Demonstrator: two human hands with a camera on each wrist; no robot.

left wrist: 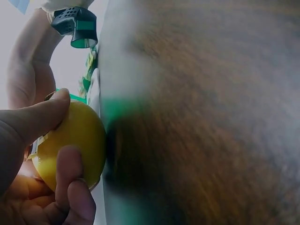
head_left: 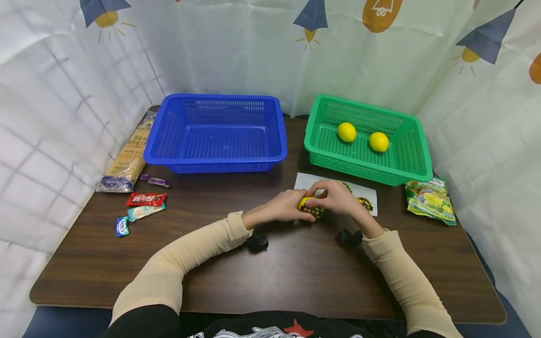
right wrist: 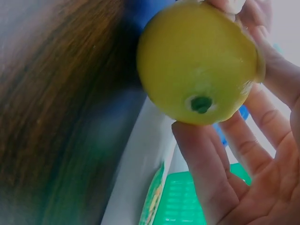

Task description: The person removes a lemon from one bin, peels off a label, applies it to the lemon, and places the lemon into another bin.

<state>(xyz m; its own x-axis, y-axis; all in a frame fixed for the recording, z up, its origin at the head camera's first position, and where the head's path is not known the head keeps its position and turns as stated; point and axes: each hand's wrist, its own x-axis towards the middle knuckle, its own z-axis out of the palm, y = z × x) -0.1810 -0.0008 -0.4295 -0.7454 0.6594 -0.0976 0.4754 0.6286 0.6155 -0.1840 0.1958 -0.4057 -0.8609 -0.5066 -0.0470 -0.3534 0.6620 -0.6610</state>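
Observation:
A yellow lemon (head_left: 303, 202) is held between both hands above the table, left of the green basket. A black-and-yellow sticker (head_left: 313, 211) lies on its near side. The left hand (head_left: 288, 206) grips the lemon from the left; in the left wrist view its thumb and fingers curl round the fruit (left wrist: 79, 140). From the right, the right hand (head_left: 334, 196) holds the lemon's top with thumb and fingertips. The right wrist view shows the fruit's green stem end (right wrist: 201, 104). Beneath the hands lies a white sticker sheet (head_left: 306, 180), partly hidden, with round stickers (head_left: 364, 203).
A green basket (head_left: 359, 172) with two lemons (head_left: 347, 132) stands back right, a blue basket (head_left: 224, 161) back left. Small wrapped sweets (head_left: 145, 199) and a long clear-wrapped pack (head_left: 128, 159) lie at the left. A green-yellow bag (head_left: 430, 199) lies at the right.

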